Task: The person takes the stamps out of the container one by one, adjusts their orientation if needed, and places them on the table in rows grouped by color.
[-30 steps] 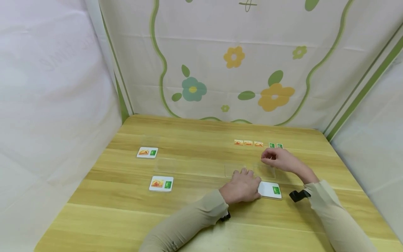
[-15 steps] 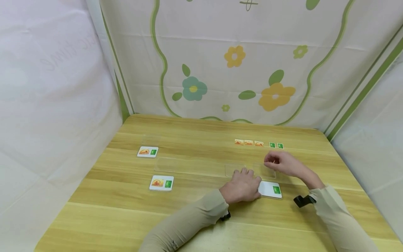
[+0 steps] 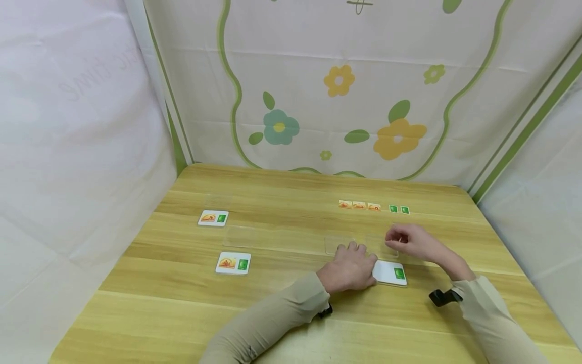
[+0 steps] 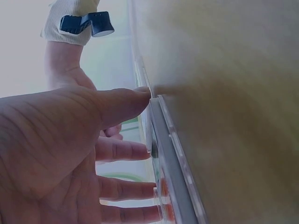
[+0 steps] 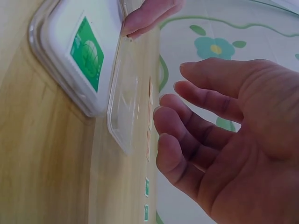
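My left hand rests over the left part of a white card in a clear case, its fingers nearly straight. A green stamp shows at the card's right end; the left end is hidden. In the left wrist view the thumb touches an edge of the case, and an orange-red patch shows by the other fingertips. Above the table, right of the card, hangs my right hand, fingers loosely bent, with nothing visible between them. Clear plastic lids lie just behind the card.
Toward the back right lie 3 orange picture stamps and 2 green stamps. On the left are two white cards, each bearing an orange and a green stamp, with clear lids behind them. A flowered curtain hangs behind the table.
My right hand has drawn back toward the lower right, away from the green stamps. The left hand has stayed on the card.
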`<state>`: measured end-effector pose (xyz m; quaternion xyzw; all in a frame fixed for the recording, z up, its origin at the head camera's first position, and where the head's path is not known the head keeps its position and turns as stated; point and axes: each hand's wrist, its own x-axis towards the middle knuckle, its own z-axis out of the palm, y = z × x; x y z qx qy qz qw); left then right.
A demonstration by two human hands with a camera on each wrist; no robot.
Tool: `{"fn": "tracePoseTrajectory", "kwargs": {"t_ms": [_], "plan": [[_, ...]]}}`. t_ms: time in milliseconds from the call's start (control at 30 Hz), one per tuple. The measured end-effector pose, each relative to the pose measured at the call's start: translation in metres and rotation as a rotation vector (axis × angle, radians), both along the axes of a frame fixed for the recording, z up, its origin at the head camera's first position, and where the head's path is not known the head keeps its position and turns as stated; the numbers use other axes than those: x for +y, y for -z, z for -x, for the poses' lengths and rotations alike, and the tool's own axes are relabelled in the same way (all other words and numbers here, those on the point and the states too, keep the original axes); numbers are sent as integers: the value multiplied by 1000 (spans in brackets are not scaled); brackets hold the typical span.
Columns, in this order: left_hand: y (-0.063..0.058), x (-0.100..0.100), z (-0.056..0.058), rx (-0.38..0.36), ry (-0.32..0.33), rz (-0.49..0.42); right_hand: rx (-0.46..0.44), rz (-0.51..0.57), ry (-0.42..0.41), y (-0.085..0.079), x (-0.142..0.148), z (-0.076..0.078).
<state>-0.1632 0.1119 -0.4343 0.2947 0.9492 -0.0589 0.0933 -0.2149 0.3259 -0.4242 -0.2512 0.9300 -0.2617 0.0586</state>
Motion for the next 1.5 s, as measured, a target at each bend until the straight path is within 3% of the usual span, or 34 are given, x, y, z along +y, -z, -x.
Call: {"fn": "tracePoseTrajectory", "kwargs": {"t_ms": [700,1133,1500], "plan": [[-1,-1,1,17,1,8,-70,-21,-14,5,11,-17],[-2,-2,1,15,1,2,-147,-104,-101,-7,14,-20],[0,-1,0,3,11,15,-190,-105,-162,-1,14,-22]]}}
